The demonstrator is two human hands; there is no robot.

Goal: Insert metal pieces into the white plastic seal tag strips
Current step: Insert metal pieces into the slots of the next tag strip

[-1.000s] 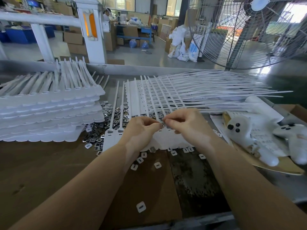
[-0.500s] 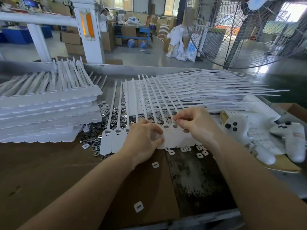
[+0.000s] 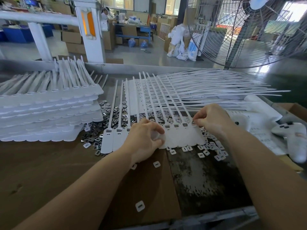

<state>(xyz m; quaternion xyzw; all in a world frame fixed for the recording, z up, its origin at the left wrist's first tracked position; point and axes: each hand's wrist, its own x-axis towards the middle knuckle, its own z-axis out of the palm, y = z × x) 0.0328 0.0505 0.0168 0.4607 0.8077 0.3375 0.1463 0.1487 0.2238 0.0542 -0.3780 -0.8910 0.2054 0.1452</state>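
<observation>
At far left, a stack of white seal tag strips (image 3: 49,113) lies in layers on the brown tabletop (image 3: 41,171), tails pointing away from the viewer. Just right of the stack, a heap of loose metal pieces (image 3: 99,130) spreads over the tabletop and partly under the row of strips being worked (image 3: 182,135), whose flat tag ends face the viewer and whose thin tails fan up and to the right. The left hand (image 3: 144,138) rests on the middle of this row, fingers curled, thumb and fingertips pinching the lower edge of one tag. Small white square inserts (image 3: 206,151) lie scattered below and right of the row; one more (image 3: 140,206) lies alone near the front edge. The right hand (image 3: 211,120) is at the right end of the row, its grip clenched as a fingertip pinch on a small metal piece (image 3: 193,122) held at the slot of the outermost tag. At far right lies a white game controller (image 3: 294,140) on papers. A large fan (image 3: 249,30) stands behind.
</observation>
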